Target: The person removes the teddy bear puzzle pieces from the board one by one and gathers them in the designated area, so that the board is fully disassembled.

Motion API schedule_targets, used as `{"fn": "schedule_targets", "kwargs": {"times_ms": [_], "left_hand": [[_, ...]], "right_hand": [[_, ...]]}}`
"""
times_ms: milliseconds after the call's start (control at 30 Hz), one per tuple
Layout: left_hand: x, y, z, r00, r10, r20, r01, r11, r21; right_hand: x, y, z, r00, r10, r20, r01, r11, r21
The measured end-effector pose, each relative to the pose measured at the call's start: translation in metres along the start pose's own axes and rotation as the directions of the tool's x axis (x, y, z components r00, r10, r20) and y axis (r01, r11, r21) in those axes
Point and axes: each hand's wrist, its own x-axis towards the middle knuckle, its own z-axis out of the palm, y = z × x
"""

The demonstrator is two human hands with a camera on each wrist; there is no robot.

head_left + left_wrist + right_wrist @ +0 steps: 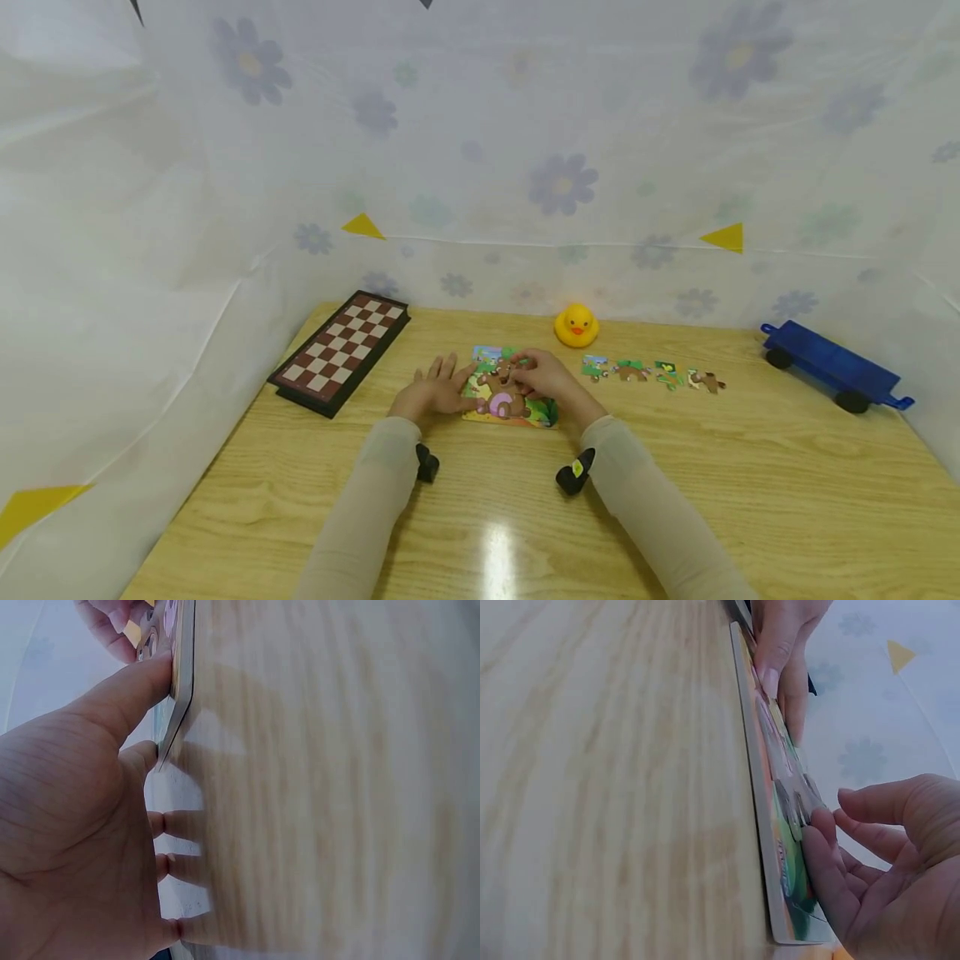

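A jigsaw puzzle (504,406) with a brown bear picture lies flat in its frame on the table. My left hand (437,390) spreads its fingers at the puzzle's left side; in the left wrist view the thumb (131,690) rests on the puzzle's face and the other fingers reach past its edge to the tabletop. My right hand (551,379) bends over the upper right of the picture. In the right wrist view its lower fingertips touch the puzzle surface, while thumb (870,804) and index come close together with no piece showing between them.
Several loose puzzle pieces (632,372) lie in a row to the right. A yellow rubber duck (577,326) sits behind the puzzle. At the left lies a checkered board (341,350); a blue toy trailer (832,360) stands far right. A flowered curtain (480,167) encloses the table (495,492).
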Motion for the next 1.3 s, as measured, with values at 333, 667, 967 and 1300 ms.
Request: {"fn": "schedule_targets", "kwargs": {"times_ms": [333,667,967,1300], "left_hand": [[-0.005,0.003,-0.003,1.000,0.006,-0.002,-0.006,1.000,0.009],[-0.020,0.012,-0.010,1.000,0.020,0.007,-0.020,0.999,0.028],[-0.022,0.010,-0.012,0.999,0.042,0.001,-0.042,0.999,0.004],[-0.021,0.010,-0.011,0.999,0.033,0.007,-0.033,0.999,0.025]], "right_hand": [[-0.003,0.001,0.003,0.999,-0.039,0.001,0.039,0.995,-0.096],[-0.004,0.006,0.008,0.983,-0.169,-0.068,0.142,0.945,-0.296],[-0.005,0.003,0.009,0.977,-0.202,-0.067,0.175,0.940,-0.293],[-0.005,0.003,0.007,0.984,-0.165,-0.065,0.143,0.955,-0.262]]}}
